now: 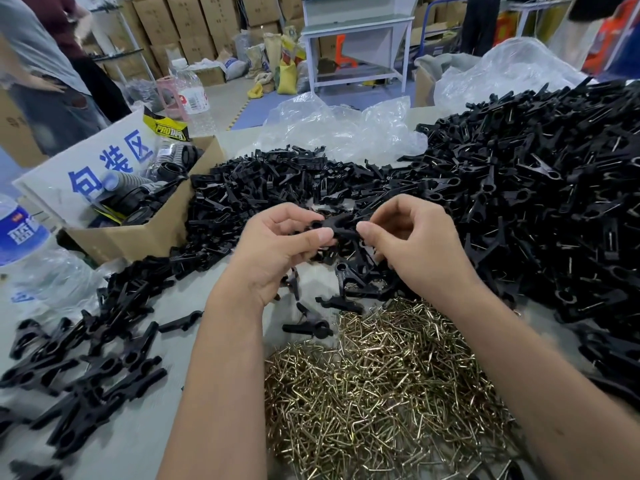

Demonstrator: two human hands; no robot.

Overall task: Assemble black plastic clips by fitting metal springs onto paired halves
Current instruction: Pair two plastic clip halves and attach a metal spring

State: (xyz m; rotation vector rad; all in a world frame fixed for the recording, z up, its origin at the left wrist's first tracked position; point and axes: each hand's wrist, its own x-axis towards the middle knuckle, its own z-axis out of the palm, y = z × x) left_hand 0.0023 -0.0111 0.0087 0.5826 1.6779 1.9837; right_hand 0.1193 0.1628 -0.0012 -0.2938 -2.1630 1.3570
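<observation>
My fingers (320, 234) are pinching the clip halves (337, 226) between left hand (277, 251) and right hand (412, 244), mating them above the near springs (388, 382).

I see a pair of black clip halves (337, 226) held up above the desk (166, 403), pinched from both sides, their ringed end tilted toward the left. Below them lies a heap of brass-coloured metal springs (381, 386), bent wire pieces tangled together. Beyond, a pile of loose black halves (263, 181) spreads across the middle of the desk. A big mound of black clips with wire showing (554, 188) fills the right side, and more black clips (83, 368) lie scattered at the left
</observation>
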